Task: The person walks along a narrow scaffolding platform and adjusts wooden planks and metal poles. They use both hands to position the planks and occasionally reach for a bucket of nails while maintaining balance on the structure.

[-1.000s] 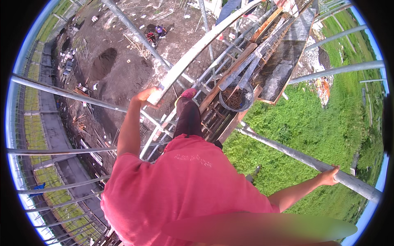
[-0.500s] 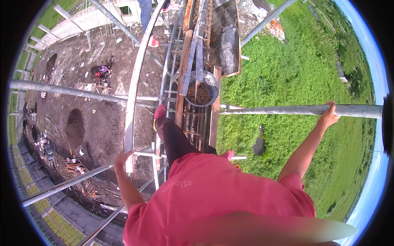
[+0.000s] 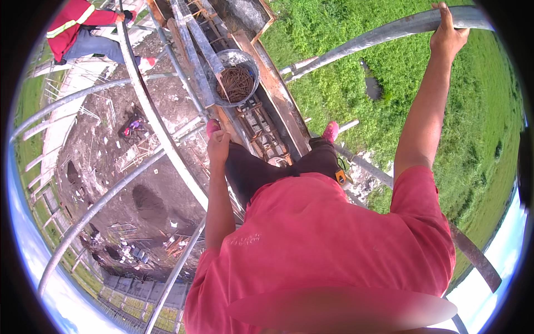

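Note:
High on the right, my right hand (image 3: pixel 449 38) is wrapped round a grey metal scaffold pipe (image 3: pixel 384 36), its arm stretched out. My left hand (image 3: pixel 218 146) hovers by my left knee, just behind a pink shoe (image 3: pixel 212 127). Its fingers are curled together, and nothing shows in them. The long pale pipe (image 3: pixel 156 123) passes left of that hand, apart from it. Ahead of me stands a round greyish bucket (image 3: pixel 253 69) with rusty nails (image 3: pixel 236 84) inside. Grey metal bars (image 3: pixel 196 60) lie beside the bucket, reaching over its rim.
My feet straddle a narrow wooden form (image 3: pixel 281 106) with steel reinforcement (image 3: pixel 267 131) inside. Muddy ground (image 3: pixel 105 178) lies far below on the left, grass (image 3: pixel 345 33) on the right. At upper left, a person (image 3: pixel 75 28) in a red striped top holds the pale pipe.
My left hand has left the pale pipe and come in beside my knee. My right hand keeps its grip on the grey pipe. The view has turned, bringing the other person further in.

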`<state>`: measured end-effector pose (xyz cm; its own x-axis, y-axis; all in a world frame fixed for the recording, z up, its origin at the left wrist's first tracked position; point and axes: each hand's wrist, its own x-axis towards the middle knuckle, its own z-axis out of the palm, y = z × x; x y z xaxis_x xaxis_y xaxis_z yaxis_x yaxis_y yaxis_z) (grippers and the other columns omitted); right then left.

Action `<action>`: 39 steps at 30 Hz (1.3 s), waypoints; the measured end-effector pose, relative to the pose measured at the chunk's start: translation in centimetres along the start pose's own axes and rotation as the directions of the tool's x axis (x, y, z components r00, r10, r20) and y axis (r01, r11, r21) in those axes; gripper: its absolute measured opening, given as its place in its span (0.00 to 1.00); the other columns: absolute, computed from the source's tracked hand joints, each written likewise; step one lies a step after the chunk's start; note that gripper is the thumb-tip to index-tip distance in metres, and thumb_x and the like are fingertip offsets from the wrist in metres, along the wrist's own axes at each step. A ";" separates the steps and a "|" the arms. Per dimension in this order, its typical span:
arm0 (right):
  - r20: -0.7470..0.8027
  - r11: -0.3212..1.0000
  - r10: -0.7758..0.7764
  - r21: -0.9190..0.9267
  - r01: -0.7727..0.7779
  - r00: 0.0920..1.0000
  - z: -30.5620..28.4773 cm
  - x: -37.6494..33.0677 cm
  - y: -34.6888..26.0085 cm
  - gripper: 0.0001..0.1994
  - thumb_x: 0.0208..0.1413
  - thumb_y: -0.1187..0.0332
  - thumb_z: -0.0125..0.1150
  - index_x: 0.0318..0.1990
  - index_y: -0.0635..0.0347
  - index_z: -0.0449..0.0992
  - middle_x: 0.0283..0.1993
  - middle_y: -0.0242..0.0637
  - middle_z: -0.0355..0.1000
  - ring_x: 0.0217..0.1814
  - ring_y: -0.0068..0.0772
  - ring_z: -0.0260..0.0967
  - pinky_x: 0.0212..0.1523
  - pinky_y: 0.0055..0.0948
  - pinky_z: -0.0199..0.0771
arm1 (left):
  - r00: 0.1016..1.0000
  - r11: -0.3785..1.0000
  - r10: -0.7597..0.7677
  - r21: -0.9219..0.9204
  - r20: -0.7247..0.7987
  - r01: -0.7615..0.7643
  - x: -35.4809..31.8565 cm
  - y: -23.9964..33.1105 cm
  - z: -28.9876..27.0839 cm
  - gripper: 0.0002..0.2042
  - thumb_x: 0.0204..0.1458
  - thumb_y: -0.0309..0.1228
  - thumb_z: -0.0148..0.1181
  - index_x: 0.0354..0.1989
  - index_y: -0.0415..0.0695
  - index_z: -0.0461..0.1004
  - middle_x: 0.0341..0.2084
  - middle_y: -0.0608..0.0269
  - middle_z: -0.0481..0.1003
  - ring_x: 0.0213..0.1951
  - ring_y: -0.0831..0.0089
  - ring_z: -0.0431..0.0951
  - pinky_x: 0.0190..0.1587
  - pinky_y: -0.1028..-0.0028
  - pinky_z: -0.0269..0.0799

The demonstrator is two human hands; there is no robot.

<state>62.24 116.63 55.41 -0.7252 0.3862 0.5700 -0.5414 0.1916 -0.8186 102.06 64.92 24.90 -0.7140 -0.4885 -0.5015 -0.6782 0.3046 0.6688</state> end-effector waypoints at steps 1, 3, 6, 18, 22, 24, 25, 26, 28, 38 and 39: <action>-0.025 0.997 0.014 -0.079 -0.016 1.000 -0.2 -0.8 0.5 0.34 0.55 0.67 0.75 0.63 0.70 0.61 0.61 0.52 0.73 0.63 0.43 0.73 0.64 0.40 0.71 | 0.996 1.000 0.002 0.007 0.092 -0.003 1.5 1.2 2.9 0.25 0.54 0.46 0.67 0.48 0.34 0.78 0.40 0.49 0.83 0.44 0.62 0.84 0.53 0.67 0.75; 0.045 0.999 0.009 -0.051 -0.007 0.999 -0.5 -2.8 2.6 0.27 0.57 0.61 0.70 0.59 0.65 0.66 0.49 0.42 0.72 0.50 0.37 0.71 0.50 0.40 0.71 | 0.969 0.991 0.038 0.114 0.243 -0.067 4.5 2.6 8.3 0.27 0.54 0.48 0.66 0.49 0.34 0.78 0.41 0.46 0.83 0.46 0.58 0.83 0.54 0.65 0.75; 0.173 0.993 0.119 0.003 -0.122 0.978 -2.7 -6.2 6.9 0.30 0.57 0.55 0.70 0.62 0.61 0.67 0.50 0.35 0.73 0.52 0.33 0.69 0.53 0.40 0.68 | 0.906 0.900 0.073 0.363 0.416 -0.240 8.1 3.6 16.1 0.31 0.53 0.51 0.66 0.53 0.34 0.75 0.47 0.41 0.80 0.51 0.51 0.81 0.58 0.61 0.73; 0.325 0.801 0.590 -0.126 -0.585 0.739 -8.9 -31.0 29.2 0.42 0.60 0.48 0.66 0.73 0.61 0.55 0.70 0.54 0.62 0.73 0.48 0.60 0.70 0.50 0.61 | 0.632 0.476 0.733 0.474 0.252 -0.741 16.9 4.6 33.1 0.30 0.49 0.41 0.67 0.58 0.37 0.72 0.58 0.49 0.69 0.68 0.46 0.60 0.70 0.43 0.51; 0.061 0.429 0.894 -0.408 -0.806 0.445 -11.6 -42.9 37.6 0.39 0.59 0.43 0.65 0.68 0.65 0.64 0.64 0.56 0.69 0.68 0.47 0.66 0.69 0.45 0.65 | 0.673 0.380 0.628 0.600 0.391 -0.704 18.7 2.4 34.5 0.27 0.48 0.43 0.66 0.53 0.39 0.75 0.58 0.55 0.72 0.71 0.48 0.56 0.73 0.44 0.39; 0.040 0.239 0.962 -0.603 -0.761 0.270 -13.4 -50.8 41.3 0.42 0.56 0.39 0.66 0.67 0.65 0.65 0.61 0.60 0.71 0.65 0.53 0.69 0.66 0.46 0.67 | 0.660 0.409 0.674 0.576 0.331 -0.708 18.8 2.0 34.9 0.24 0.49 0.44 0.65 0.51 0.41 0.77 0.58 0.58 0.72 0.71 0.49 0.56 0.73 0.43 0.40; 0.021 0.121 0.987 -0.745 -0.656 0.158 -14.5 -54.6 43.0 0.42 0.55 0.38 0.66 0.66 0.65 0.67 0.60 0.59 0.72 0.65 0.53 0.70 0.65 0.45 0.69 | 0.665 0.419 0.674 0.574 0.321 -0.703 18.7 1.9 35.1 0.23 0.50 0.44 0.64 0.49 0.42 0.77 0.57 0.61 0.73 0.71 0.49 0.56 0.73 0.43 0.40; -0.007 0.062 0.993 -0.824 -0.563 0.120 -15.1 -58.7 44.5 0.42 0.53 0.38 0.68 0.64 0.64 0.69 0.59 0.59 0.74 0.64 0.54 0.71 0.65 0.44 0.69 | 0.667 0.412 0.674 0.587 0.318 -0.697 18.7 2.1 35.2 0.22 0.50 0.44 0.64 0.48 0.42 0.77 0.56 0.61 0.74 0.71 0.50 0.57 0.73 0.43 0.40; 0.006 -0.012 0.998 -0.946 -0.325 -0.055 -16.1 -65.2 47.5 0.45 0.47 0.37 0.71 0.63 0.66 0.71 0.60 0.62 0.73 0.66 0.59 0.69 0.68 0.45 0.68 | 0.697 0.431 0.643 0.602 0.319 -0.673 18.7 2.5 35.3 0.19 0.51 0.41 0.62 0.48 0.44 0.78 0.54 0.62 0.75 0.71 0.50 0.57 0.73 0.42 0.42; 0.063 0.025 0.988 -0.965 -0.260 -0.140 -12.4 -79.2 60.1 0.49 0.44 0.51 0.76 0.72 0.64 0.58 0.63 0.64 0.70 0.66 0.61 0.69 0.66 0.45 0.71 | 0.698 0.400 0.636 0.633 0.329 -0.663 18.8 1.6 35.7 0.14 0.52 0.40 0.61 0.46 0.50 0.78 0.50 0.68 0.76 0.70 0.50 0.60 0.74 0.44 0.39; 0.109 0.052 0.980 -0.949 -0.312 -0.168 -12.4 -79.7 60.9 0.50 0.44 0.51 0.76 0.72 0.65 0.57 0.61 0.64 0.71 0.64 0.61 0.70 0.65 0.45 0.71 | 0.697 0.398 0.638 0.634 0.329 -0.663 18.8 1.5 35.7 0.14 0.52 0.39 0.61 0.46 0.50 0.78 0.50 0.68 0.76 0.70 0.49 0.60 0.73 0.43 0.40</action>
<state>92.38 108.68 -40.76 -0.4548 0.0245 -0.8902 0.6020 0.7451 -0.2871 81.44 85.43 -3.11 -0.9871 0.1225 -0.1032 0.0934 0.9636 0.2504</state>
